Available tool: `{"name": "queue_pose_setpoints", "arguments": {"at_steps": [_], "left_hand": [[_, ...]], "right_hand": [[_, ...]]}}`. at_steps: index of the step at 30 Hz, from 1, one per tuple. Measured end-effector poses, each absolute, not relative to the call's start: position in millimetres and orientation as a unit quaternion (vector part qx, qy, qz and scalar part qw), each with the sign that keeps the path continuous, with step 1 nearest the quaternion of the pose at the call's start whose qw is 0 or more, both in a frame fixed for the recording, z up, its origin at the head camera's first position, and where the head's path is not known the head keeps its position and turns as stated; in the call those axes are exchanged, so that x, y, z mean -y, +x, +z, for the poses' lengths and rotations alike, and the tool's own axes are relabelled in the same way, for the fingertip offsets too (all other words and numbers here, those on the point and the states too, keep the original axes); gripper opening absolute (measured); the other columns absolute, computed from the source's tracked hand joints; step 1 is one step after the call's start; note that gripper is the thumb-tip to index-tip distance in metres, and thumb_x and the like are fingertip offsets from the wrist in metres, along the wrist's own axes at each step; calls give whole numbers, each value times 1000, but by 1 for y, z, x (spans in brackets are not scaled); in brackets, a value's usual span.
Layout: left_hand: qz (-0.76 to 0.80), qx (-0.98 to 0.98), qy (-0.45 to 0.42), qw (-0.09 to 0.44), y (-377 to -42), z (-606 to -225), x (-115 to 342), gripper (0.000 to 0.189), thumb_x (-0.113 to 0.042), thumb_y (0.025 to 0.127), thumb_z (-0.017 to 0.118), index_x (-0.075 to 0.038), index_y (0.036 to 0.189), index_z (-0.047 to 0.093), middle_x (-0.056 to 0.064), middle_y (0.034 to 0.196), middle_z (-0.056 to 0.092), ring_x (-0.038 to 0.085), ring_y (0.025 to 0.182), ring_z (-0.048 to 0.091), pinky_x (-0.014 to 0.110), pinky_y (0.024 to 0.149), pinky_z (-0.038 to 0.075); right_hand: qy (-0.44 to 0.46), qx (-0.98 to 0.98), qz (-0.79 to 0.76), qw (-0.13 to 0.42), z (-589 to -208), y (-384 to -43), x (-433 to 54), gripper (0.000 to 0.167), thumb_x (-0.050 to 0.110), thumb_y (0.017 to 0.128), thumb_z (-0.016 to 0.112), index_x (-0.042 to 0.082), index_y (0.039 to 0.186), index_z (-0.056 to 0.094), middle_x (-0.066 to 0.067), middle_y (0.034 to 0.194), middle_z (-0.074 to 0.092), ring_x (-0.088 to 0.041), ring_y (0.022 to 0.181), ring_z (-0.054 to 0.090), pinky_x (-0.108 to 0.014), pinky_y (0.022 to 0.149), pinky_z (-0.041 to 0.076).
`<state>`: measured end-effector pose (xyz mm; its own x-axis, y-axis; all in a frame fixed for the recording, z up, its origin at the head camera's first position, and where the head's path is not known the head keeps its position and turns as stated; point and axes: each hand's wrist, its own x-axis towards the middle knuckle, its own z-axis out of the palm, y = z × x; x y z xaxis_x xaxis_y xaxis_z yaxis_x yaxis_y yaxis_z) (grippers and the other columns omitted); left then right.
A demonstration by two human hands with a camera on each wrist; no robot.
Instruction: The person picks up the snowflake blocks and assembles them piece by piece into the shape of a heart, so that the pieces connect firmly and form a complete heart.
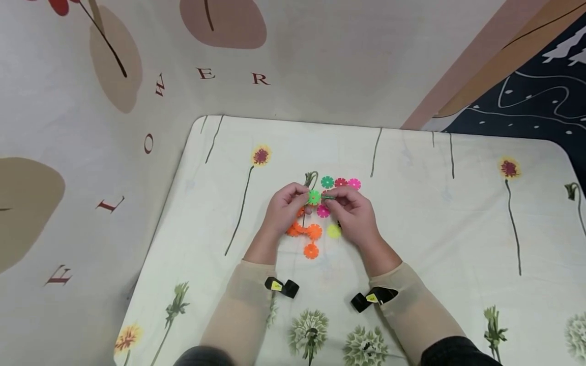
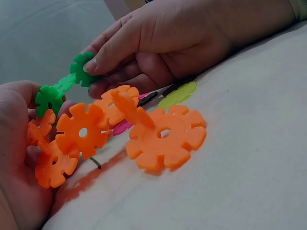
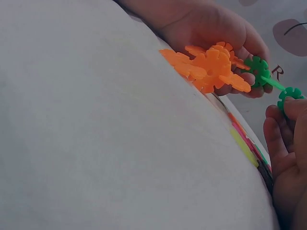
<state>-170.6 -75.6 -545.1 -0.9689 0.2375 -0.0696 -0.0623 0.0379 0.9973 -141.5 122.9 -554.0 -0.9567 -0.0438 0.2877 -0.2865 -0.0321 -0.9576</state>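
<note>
My left hand (image 1: 284, 211) holds a joined chain of notched plastic flower discs. Its orange discs (image 2: 82, 132) hang below and beside the fingers, while a green disc (image 2: 48, 103) sits at the fingertips. From there a brighter green disc (image 2: 66, 85) stands edge to edge, leading to another green disc (image 2: 82, 68). My right hand (image 1: 356, 213) pinches that last one between thumb and fingers, so the green row spans the two hands. In the right wrist view the orange cluster (image 3: 211, 67) overlaps the left palm.
On the flower-print tablecloth (image 1: 439, 229), loose discs lie around the hands: green (image 1: 327, 182), red (image 1: 341, 182) and pink (image 1: 354, 184) at the back, another pink one (image 1: 323, 211) between the hands, and a yellow one (image 1: 334, 231) by the right hand. A printed wall (image 1: 320, 86) rises behind.
</note>
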Motion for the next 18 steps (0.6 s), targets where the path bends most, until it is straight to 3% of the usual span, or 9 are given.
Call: {"name": "queue_pose_setpoints", "arguments": {"at_steps": [7, 12, 18], "left_hand": [[696, -709, 56, 102, -170, -544, 75, 11, -6, 106, 60, 1, 106, 69, 7, 85, 67, 17, 68, 66, 22, 63, 55], [689, -716, 51, 97, -170, -545, 75, 11, -8, 106, 62, -2, 99, 68, 10, 77, 68, 18, 68, 66, 21, 56, 47], [703, -701, 54, 104, -169, -546, 77, 17, -11, 107, 63, -5, 91, 64, 15, 77, 71, 21, 71, 69, 22, 55, 42]], "right_hand": [[136, 685, 709, 91, -556, -141, -124, 17, -20, 93, 69, -11, 108, 72, -27, 108, 70, -18, 96, 72, -24, 87, 61], [141, 696, 696, 104, -557, -141, -124, 17, -18, 90, 74, -9, 105, 75, -23, 107, 73, -22, 100, 73, -27, 90, 61], [124, 727, 664, 125, -557, -141, -124, 18, -16, 87, 80, -6, 102, 80, -19, 108, 77, -15, 106, 72, -25, 92, 60]]}}
